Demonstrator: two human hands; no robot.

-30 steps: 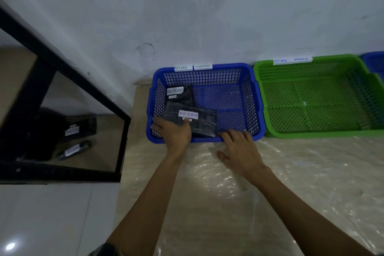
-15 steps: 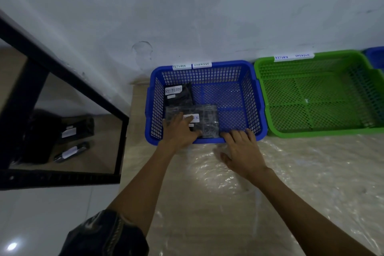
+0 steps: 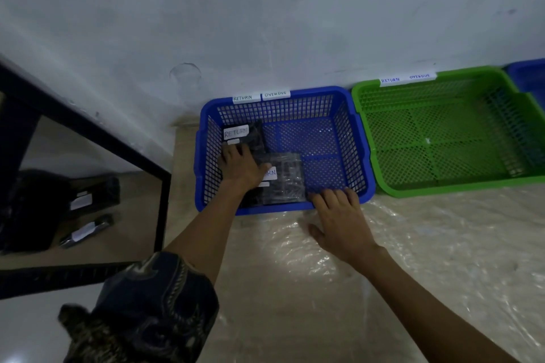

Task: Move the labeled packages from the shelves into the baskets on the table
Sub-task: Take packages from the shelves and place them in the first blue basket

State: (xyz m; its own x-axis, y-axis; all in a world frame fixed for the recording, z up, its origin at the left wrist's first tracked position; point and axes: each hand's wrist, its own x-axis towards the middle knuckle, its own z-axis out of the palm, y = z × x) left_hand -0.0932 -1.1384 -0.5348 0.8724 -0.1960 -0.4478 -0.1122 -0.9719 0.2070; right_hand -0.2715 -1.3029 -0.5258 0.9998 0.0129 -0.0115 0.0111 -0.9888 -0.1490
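Observation:
A blue basket [image 3: 351, 115] stands against the wall, tagged RETURN and OVERDUE on its back rim. Two dark wrapped packages lie inside it. The rear package [image 3: 250, 135] carries a white RETURN label. The front package [image 3: 284, 183] lies partly over it, its label half hidden. My left hand [image 3: 240, 166] reaches into the basket and rests flat on both packages, fingers straight. My right hand [image 3: 339, 215] lies flat on the table, its fingertips touching the basket's front rim. More labelled packages [image 3: 85, 200] lie on the black shelf at the left.
A green basket [image 3: 365, 115] with the same two tags stands right of the blue one, nothing visible in it. A second blue basket [image 3: 528, 74] shows at the far right edge. Crinkled clear plastic covers the table [image 3: 383, 274]. The black shelf frame [image 3: 160, 206] stands at the table's left.
My left hand has moved deeper into the blue basket, from the front package's near edge onto both packages. The front package has shifted further in. My right hand has stayed at the rim.

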